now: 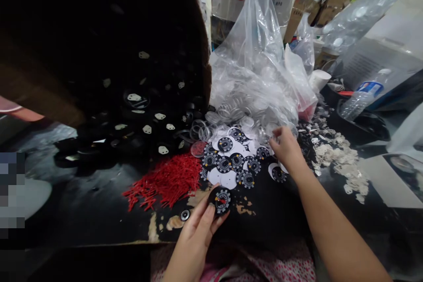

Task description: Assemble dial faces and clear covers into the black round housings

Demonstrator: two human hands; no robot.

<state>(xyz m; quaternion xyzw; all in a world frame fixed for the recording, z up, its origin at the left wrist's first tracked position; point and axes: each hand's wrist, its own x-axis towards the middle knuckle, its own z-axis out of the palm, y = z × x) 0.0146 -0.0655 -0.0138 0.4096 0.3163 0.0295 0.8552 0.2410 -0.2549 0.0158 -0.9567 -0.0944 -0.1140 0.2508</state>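
My left hand holds a round black dial piece with a printed scale and a red pointer, close to the table's front edge. My right hand reaches forward, palm down, fingers curled over the edge of a heap of clear plastic rings spilling from a plastic bag; what its fingers hold is hidden. Between the hands lie several printed round dial faces. A pile of small red pointers lies left of them.
A tipped cardboard box spills black round housings at the left. White scraps lie at the right, with a water bottle and a paper cup behind. A small black ring lies by my left hand.
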